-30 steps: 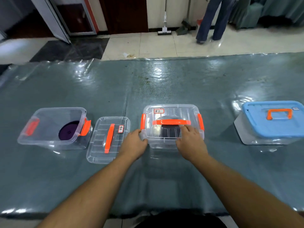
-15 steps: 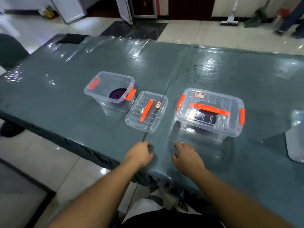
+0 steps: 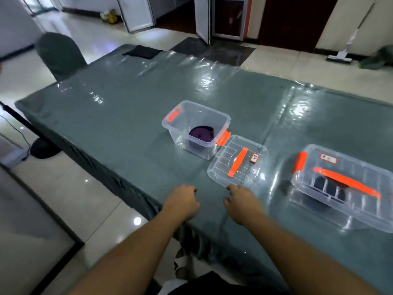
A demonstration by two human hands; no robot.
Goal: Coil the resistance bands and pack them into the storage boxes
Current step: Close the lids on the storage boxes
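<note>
We see a long table [image 3: 119, 107] covered with a grey-green cloth under a glossy clear plastic sheet that reflects the light. A flat black cloth [image 3: 142, 52] lies at its far left corner. Beside that corner stands a chair [image 3: 58, 54] in a dark cover. The floor [image 3: 70, 194] is pale glossy tile with one dark patch beyond the table. We note a white door [image 3: 139, 13] standing open at the back, and a second door leaf [image 3: 202, 17] next to a dark wooden panel [image 3: 293, 20]. A white floor mop [image 3: 340, 57] leans against the far right wall. A thin black cable [image 3: 24, 138] runs to a dark round base [image 3: 43, 148] on the floor at left.
</note>
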